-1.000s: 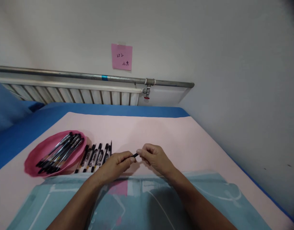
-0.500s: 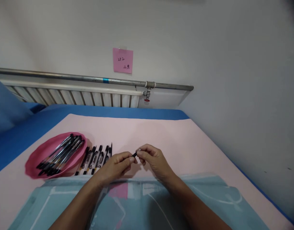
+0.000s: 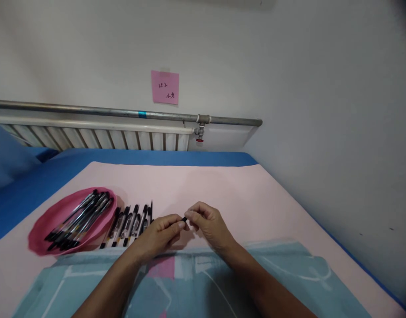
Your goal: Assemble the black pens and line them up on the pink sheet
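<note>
My left hand (image 3: 163,230) and my right hand (image 3: 208,224) meet over the near part of the pink surface. Between their fingertips is a small black pen part (image 3: 184,219), pinched from both sides; most of it is hidden by the fingers. Left of my left hand lies a row of pen parts (image 3: 126,225), several clear barrels and black caps side by side. Beyond them stands a pink oval dish (image 3: 37,240) with a scalloped rim, holding a pile of black-and-clear pens (image 3: 81,218).
A blue patterned cloth (image 3: 282,269) covers the near edge. The pink sheet (image 3: 176,185) lies on a blue surface (image 3: 163,157). Behind are a white radiator (image 3: 116,138), a metal pipe (image 3: 106,109) with a red-handled valve (image 3: 199,140), and a pink note (image 3: 165,87) on the wall.
The whole view has shifted slightly, with things appearing a little lower and further left. Both hands keep their pinch on the black pen part, and less of it shows between them now.
</note>
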Motion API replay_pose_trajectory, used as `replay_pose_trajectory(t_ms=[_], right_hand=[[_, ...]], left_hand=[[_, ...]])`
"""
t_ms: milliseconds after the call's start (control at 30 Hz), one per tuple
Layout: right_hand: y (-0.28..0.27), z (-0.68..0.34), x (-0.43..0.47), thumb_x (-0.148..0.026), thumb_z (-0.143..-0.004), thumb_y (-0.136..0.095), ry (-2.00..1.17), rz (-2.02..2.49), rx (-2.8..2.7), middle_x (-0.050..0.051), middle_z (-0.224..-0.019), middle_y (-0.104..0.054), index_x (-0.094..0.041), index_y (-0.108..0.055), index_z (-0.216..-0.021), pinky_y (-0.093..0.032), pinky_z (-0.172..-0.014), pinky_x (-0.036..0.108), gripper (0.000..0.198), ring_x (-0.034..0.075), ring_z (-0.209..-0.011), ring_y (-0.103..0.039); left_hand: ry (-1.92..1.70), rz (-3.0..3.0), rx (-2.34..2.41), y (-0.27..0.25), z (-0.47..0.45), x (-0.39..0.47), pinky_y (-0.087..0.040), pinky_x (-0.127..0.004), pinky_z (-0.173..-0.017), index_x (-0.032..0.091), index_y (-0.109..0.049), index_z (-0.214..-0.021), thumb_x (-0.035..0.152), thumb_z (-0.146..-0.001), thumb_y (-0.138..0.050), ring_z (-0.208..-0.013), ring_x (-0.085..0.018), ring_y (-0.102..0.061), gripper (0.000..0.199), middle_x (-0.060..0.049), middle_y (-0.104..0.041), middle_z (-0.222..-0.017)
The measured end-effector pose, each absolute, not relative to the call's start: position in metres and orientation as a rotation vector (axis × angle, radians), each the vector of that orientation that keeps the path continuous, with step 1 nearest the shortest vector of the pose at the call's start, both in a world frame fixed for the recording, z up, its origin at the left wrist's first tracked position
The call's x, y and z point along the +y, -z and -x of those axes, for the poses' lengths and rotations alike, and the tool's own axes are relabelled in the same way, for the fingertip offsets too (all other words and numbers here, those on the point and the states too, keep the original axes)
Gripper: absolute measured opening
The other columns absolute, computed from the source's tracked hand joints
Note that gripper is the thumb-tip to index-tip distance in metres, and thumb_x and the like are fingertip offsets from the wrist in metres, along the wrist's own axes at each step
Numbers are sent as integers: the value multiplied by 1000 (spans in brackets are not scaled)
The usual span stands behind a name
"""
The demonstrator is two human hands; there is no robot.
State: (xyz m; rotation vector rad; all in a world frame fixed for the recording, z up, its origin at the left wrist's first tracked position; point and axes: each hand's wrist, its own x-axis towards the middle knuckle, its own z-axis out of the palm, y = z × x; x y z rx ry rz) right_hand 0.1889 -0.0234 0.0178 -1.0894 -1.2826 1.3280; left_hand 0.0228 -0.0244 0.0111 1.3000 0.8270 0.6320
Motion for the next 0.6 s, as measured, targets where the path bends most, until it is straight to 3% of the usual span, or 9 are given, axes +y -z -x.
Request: replay_pose_trajectory(t_ms=[133, 267, 433, 600], right_hand=[[-20, -190, -24, -27, -70, -62, -1397, 998, -1294, -1, -65, -58, -17, -66, -85, -38, -55, 24, 19, 9, -56, -47], [-18, -189, -23, -29, -70, -63, -1299, 1090, -1300, -3, -53, -51, -17, -65, -72, -32, -48, 22, 12, 8, -50, -41], [-14, -189, -21, -35, -69, -64, -1278, 1155, -1294, -4, -48, -48, -17, -57, -60, -30, -44, 21, 22, 8, -46, -39], [-19, -192, -22, -33, -71, -62, -1475, 1006, -1284, -2, -57, -56, -16, -64, -87, -34, -49, 22, 23, 9, -50, -45]], left_hand=[[-632, -1277, 832, -9, -23, -24, -14, -19, -41, 16, -55, -84, 47, -80, -48, -43, -5, -23, 32, 9, -31, -52], [-626, -1313, 836, -9, -24, -24, -15, -20, -42, 15, -55, -88, 47, -80, -48, -45, -5, -24, 33, 8, -30, -53], [-602, -1373, 846, -13, -25, -25, -18, -19, -44, 15, -54, -88, 47, -79, -49, -48, -5, -25, 33, 8, -34, -58], [-612, -1251, 811, -11, -23, -25, -16, -18, -40, 17, -52, -83, 49, -79, -49, -43, -4, -22, 32, 9, -31, -53]])
